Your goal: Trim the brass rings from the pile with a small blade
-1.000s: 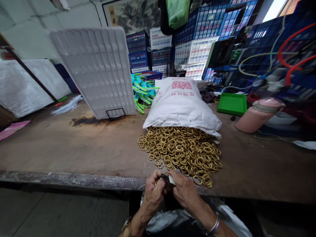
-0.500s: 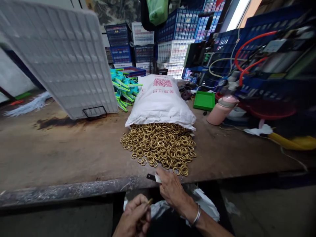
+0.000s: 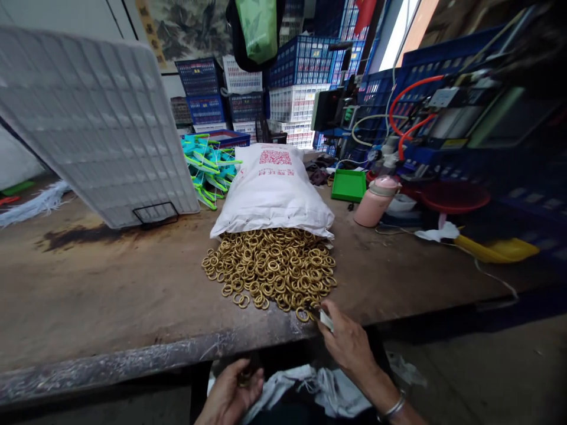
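At the near edge of the table (image 3: 110, 295), your right hand (image 3: 349, 345) is clamped on a small tool (image 3: 325, 319), with the white-wrapped grip in the fingers and the dark tip out. Its long axis runs 4 to 10 o'clock, and the tip points 10 o'clock into the near rim of the brass ring pile (image 3: 270, 268). Contact with the closest rings is too blurred to confirm. Your left hand (image 3: 230, 395) sits below the edge, 8 o'clock from the right, fingers curled closed, contents unreadable. The pile spills from the mouth of the white sack (image 3: 272, 189), which lies at 12 o'clock, long axis 6 to 12. From the pile, the pink bottle (image 3: 376, 200) is at 2 o'clock and the propped white tray (image 3: 93, 124) at 10 o'clock.
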Demonstrator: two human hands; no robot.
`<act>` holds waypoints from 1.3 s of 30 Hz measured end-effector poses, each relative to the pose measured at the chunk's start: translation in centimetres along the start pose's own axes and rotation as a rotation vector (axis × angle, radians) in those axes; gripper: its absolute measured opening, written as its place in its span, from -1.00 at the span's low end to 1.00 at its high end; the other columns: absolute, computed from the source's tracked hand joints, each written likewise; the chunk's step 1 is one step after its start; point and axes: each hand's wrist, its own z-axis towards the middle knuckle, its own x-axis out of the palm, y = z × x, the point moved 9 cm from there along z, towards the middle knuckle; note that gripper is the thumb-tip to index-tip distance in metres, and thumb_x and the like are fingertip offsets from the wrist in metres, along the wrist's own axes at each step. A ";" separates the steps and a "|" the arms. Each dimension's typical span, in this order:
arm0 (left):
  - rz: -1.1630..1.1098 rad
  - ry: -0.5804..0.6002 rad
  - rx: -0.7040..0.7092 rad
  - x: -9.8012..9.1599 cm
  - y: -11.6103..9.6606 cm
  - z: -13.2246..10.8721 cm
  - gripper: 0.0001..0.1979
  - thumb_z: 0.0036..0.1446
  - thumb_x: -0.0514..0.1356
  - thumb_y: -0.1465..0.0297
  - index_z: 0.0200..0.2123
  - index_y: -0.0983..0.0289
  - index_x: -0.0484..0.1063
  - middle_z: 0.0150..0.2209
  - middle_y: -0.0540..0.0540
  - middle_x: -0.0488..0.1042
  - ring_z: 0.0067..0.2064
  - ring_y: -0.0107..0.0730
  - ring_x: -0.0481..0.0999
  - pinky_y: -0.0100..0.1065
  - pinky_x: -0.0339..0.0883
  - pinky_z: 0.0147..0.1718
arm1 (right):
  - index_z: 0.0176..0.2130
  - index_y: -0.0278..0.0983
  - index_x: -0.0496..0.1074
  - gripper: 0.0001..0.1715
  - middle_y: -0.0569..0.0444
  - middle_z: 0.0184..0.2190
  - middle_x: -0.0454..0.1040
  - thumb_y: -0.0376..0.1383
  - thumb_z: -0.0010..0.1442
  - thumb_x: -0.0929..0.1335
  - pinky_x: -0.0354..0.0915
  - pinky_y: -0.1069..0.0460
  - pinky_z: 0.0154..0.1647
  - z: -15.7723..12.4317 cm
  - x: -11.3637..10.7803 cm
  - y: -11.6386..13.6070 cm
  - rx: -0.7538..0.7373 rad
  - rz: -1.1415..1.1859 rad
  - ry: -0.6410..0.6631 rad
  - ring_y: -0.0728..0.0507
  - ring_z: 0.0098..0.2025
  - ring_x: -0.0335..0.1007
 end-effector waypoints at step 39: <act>1.348 0.527 1.596 17.0 -4.8 -9.9 -0.72 0.08 -0.02 0.54 -0.13 0.24 0.31 -0.29 0.15 0.42 -0.26 -0.33 0.37 -0.31 0.26 -0.26 | -0.39 -0.28 0.31 -0.80 0.21 -0.61 0.26 -0.22 -0.06 0.25 0.13 0.13 -0.52 3.2 2.2 3.3 0.203 0.963 0.105 0.02 -0.56 0.16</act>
